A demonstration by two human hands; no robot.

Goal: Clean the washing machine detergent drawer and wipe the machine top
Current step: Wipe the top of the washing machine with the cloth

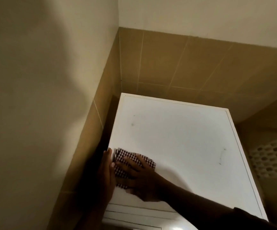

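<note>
Tan tiled wall (pixel 88 146) at left. Left hand (pixel 105 173) flat, fingers straight, against left edge of white washing machine top (pixel 176 138). Checkered cloth (pixel 131 163) at front-left corner, under right hand (pixel 139 178), fingers spread, pressing down; forearm reaching in from lower right. Perforated white basket (pixel 273 156) far right.

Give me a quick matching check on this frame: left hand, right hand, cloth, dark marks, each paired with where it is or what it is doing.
Things:
1. left hand
2. right hand
3. cloth
4. dark marks

Places or states:
A. checked, lying flat near the left edge of the machine top
B. pressing down on the cloth
C. resting along the machine's left edge
D. on the bare white surface, apart from the cloth

Pairs: 1-C, 2-B, 3-A, 4-D
</note>
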